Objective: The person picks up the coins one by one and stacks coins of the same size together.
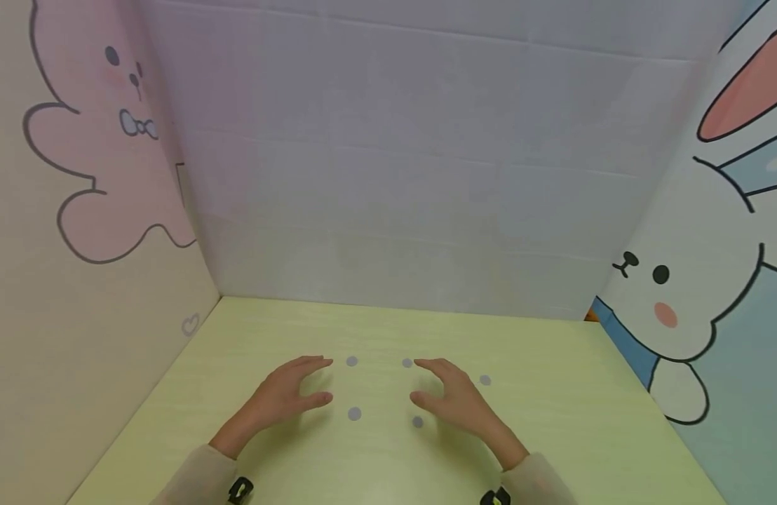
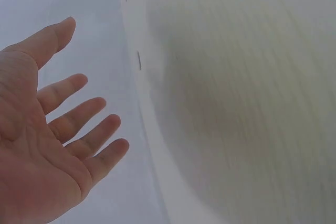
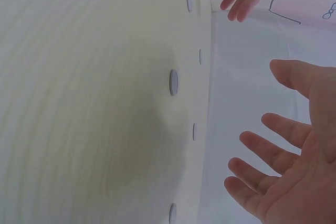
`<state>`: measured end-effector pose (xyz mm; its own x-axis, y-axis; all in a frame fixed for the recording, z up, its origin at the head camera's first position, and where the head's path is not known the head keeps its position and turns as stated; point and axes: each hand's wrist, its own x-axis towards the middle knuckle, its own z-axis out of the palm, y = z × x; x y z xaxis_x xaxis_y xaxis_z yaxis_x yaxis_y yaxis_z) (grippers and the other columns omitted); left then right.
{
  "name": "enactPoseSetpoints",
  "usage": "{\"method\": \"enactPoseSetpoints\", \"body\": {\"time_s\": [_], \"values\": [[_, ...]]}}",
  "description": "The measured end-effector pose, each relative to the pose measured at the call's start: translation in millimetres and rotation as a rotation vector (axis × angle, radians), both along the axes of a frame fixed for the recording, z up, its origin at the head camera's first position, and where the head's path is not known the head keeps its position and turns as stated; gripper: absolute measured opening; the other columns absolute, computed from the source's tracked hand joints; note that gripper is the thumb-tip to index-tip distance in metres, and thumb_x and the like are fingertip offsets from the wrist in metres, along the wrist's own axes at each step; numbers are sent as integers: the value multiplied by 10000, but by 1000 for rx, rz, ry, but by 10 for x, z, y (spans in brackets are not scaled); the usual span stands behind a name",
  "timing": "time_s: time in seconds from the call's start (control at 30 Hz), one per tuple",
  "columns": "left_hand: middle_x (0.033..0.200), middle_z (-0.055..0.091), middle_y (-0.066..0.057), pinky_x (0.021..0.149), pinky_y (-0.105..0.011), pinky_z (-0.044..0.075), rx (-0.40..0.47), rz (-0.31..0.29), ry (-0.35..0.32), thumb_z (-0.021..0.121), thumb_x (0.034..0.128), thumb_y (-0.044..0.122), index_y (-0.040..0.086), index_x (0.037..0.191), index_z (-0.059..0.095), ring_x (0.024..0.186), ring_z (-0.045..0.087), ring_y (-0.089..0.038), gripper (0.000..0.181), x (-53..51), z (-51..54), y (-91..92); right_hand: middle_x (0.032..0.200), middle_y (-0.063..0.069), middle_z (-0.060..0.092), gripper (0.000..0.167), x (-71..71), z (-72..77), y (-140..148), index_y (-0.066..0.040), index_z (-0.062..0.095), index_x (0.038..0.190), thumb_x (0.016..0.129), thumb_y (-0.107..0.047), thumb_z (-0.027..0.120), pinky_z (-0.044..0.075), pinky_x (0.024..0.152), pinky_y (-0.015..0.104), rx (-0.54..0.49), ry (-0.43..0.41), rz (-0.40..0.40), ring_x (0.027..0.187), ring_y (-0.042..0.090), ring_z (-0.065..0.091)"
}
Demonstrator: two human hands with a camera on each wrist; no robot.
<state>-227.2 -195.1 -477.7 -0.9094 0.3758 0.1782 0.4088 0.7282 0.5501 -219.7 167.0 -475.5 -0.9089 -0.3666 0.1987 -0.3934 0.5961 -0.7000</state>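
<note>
My left hand (image 1: 280, 394) hovers over the pale yellow table (image 1: 363, 470), thumb and fingers spread apart and nothing between them. Facing it from the other side, my right hand (image 1: 456, 398) holds the same kind of loose, spread pose, also with nothing in it. Several round grey spots mark the tabletop around them: one spot (image 1: 354, 414) lies between the hands, another spot (image 1: 417, 422) just below my right thumb. In the left wrist view, the palm (image 2: 37, 171) and separated fingers show plainly; the right wrist view shows the right palm (image 3: 299, 198) likewise.
A whitish sheet wall (image 1: 401, 175) closes off the back. To the left, a panel carries a pink cartoon figure (image 1: 104, 154); to the right, another has a white cartoon rabbit (image 1: 691, 280). Dark wrist devices (image 1: 240, 489) sit at both cuffs.
</note>
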Motion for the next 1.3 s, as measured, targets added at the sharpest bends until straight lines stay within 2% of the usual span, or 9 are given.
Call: {"method": "enactPoseSetpoints", "body": {"time_s": [0.27, 0.53, 0.77, 0.93, 1.13, 1.3], "values": [[1461, 649, -90, 1128, -673, 397, 43, 21, -51, 868, 900, 358, 168, 1413, 685, 1381, 567, -397, 577, 12, -30, 84, 1424, 98, 647, 550, -10, -66, -165, -71, 646, 1431, 981, -358, 777, 479, 1077, 618, -10, -7, 56, 1337, 390, 590], [1389, 699, -85, 1116, -647, 422, 2, 14, -59, 891, 871, 328, 146, 1345, 728, 1324, 614, -389, 533, 43, -71, 152, 1332, 123, 695, 454, -10, -70, -318, -24, 709, 1319, 949, -267, 809, 499, 1042, 609, 30, 10, 80, 1260, 378, 632], [1338, 722, -65, 1126, -623, 422, 13, 65, -103, 915, 842, 283, 164, 1272, 767, 1309, 621, -376, 470, 77, -113, 212, 1295, 98, 714, 406, -18, -158, -392, -51, 741, 1267, 920, -241, 835, 515, 1037, 573, 61, 8, 71, 1229, 352, 653], [1283, 741, -48, 1107, -605, 447, 1, 67, -93, 920, 836, 252, 170, 1214, 786, 1267, 645, -356, 409, 95, -141, 238, 1239, 58, 730, 397, -19, -212, -450, -78, 764, 1241, 887, -235, 850, 524, 1021, 530, 103, 3, 64, 1184, 320, 665], [1209, 764, -30, 1066, -579, 485, -19, 39, -45, 932, 818, 245, 168, 1152, 801, 1203, 677, -336, 367, 87, -156, 271, 1196, 57, 743, 377, -20, -211, -509, -83, 784, 1213, 867, -213, 860, 531, 999, 496, 158, 17, 63, 1137, 301, 671], [1159, 770, -4, 1057, -550, 498, -38, 58, -33, 941, 799, 221, 173, 1112, 808, 1174, 686, -310, 343, 67, -209, 301, 1146, 57, 763, 349, -44, -205, -565, -80, 805, 1165, 839, -180, 879, 540, 964, 445, 185, 36, 85, 1079, 270, 678]]}}
